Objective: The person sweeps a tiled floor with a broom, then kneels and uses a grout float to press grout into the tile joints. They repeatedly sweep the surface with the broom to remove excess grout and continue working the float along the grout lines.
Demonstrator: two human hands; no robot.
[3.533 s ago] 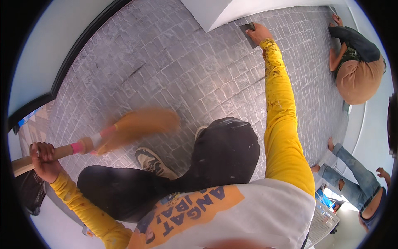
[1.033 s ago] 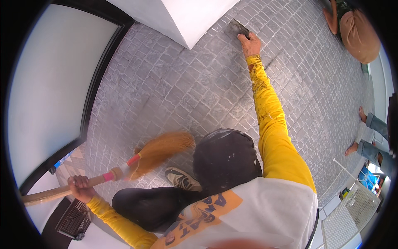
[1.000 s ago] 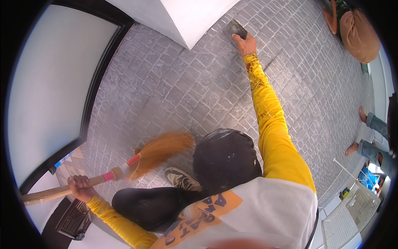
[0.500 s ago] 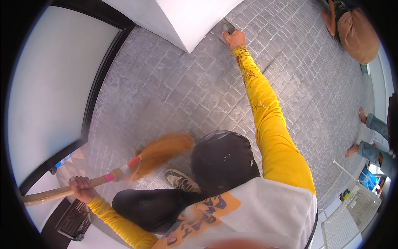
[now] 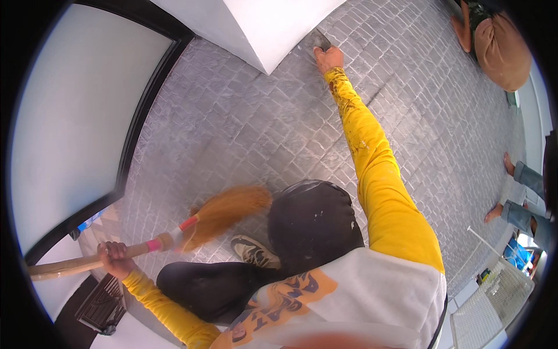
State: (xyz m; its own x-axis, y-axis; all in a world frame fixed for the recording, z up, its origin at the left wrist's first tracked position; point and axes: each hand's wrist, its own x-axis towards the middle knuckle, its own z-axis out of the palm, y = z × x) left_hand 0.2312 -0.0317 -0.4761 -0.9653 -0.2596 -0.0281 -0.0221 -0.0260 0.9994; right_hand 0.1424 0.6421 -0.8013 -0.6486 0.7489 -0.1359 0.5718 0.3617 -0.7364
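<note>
My left hand (image 5: pixel 118 259), at the lower left, is closed round the pale wooden handle of a broom (image 5: pixel 226 215). Its orange-brown bristles spread over the grey block-patterned floor beside my shoe (image 5: pixel 254 252). Far ahead, at the end of my outstretched yellow-sleeved arm, my right hand (image 5: pixel 329 59) grips a flat dark scraper (image 5: pixel 321 41). The scraper's blade lies low against the floor, close to the base of a white wall corner (image 5: pixel 264 41). My fingers partly hide its handle.
A black-framed pale panel (image 5: pixel 87 110) rises on the left. At the far right edge are another person's bare feet and jeans (image 5: pixel 526 218); a crouching person (image 5: pixel 501 52) is at the upper right. A white mesh rack (image 5: pixel 494 302) stands lower right, a dark slatted object (image 5: pixel 102 303) lower left.
My right hand and the scraper have shifted very slightly toward me. The broom stays nearly where it was, still held by my left hand.
</note>
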